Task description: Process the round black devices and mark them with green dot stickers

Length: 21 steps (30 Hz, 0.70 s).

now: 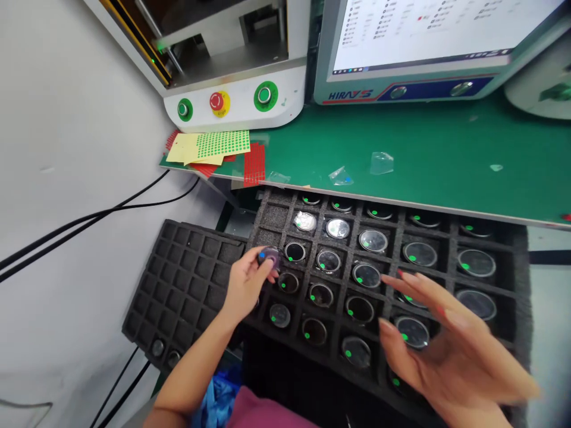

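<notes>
Between the thumb and fingers of my left hand is a small round disc with a clear face and a blue dot sticker. That hand is over the left side of a black foam tray. In the tray's square pockets sit several round, glassy discs, most bearing a green dot sticker. My right hand hovers above the tray's right side, thumb and fingers spread, with nothing in it. It hides some of the pockets beneath.
A second foam tray lies at the left, with a few round pieces near its lower edge. The green bench carries sticker sheets and clear plastic scraps. Behind stand a machine with buttons and a monitor. Black cables run left.
</notes>
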Tool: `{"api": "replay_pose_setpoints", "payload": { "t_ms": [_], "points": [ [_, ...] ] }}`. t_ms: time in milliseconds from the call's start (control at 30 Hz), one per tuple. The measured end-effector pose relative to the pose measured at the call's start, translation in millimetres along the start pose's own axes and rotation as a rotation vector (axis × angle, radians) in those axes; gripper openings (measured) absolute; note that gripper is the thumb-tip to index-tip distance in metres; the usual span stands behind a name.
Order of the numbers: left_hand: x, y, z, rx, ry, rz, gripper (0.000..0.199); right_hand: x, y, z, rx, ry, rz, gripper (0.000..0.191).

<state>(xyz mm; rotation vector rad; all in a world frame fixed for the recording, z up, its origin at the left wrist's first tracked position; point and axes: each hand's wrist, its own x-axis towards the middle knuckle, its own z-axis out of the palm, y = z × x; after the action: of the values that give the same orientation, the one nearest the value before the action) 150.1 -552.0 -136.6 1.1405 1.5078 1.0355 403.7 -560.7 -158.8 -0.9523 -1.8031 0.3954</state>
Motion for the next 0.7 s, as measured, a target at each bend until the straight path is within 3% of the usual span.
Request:
{"api": "replay_pose_setpoints", "payload": {
  "t_ms": [100, 167, 233, 400, 700],
  "points": [
    [22, -23, -18.7, 0.638, 0.246, 0.464, 0.022, -2, 20, 26, -0.158, 0.022, -0.077, 0.074],
    [35, -36, -24.0, 0.939, 0.273, 0.718, 0.019, -4, 32, 41, -0.220, 0.010, -0.019, 0.051],
    [45, -45, -25.1, 1.067, 0.233, 0.841, 0.018, -7, 42, 49, -0.249, 0.002, 0.042, 0.038],
    [55, -55, -24.3, 1.176, 0.134, 0.949, 0.019, -15, 51, 52, -0.279, 0.093, 0.169, 0.033],
    [57, -47, -31.4, 1.045, -0.012, 0.779, 0.018, -18, 48, 52, -0.270, 0.090, 0.273, 0.028]
  ]
}}
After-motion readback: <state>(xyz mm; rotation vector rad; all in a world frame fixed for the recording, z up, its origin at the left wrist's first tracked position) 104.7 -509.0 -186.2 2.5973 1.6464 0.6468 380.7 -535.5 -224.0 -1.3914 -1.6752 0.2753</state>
